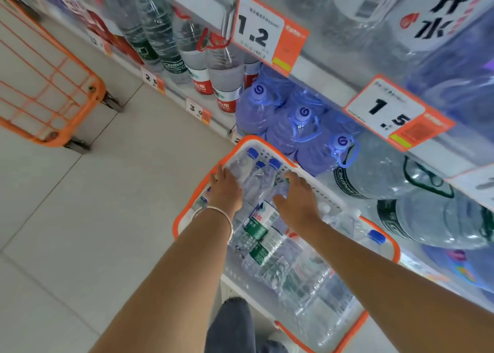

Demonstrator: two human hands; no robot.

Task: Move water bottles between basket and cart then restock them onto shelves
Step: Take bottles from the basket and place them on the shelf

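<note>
Nearest, a knee point(235, 323) in grey denim shows below two bare forearms, both stretched forward and down into the basket point(184, 213), which stands on the floor against the bottom shelf point(315, 77). The basket is packed with bottles point(263, 219) lying on their sides. The left hand point(226, 189), a bracelet point(227, 217) on its wrist, lies palm down by the left rim, its fingers point(220, 171) spread and fairly straight over the bottles. The right hand point(299, 200) lies likewise by the right wall, thumb splayed. Neither plainly holds a bottle. This looks like the start of a pick from the basket. Next, each hand needs to curl round one bottle and lift it free. Beyond stand blue jugs point(299, 128); the cart point(53, 91) waits well apart, far left.
</note>
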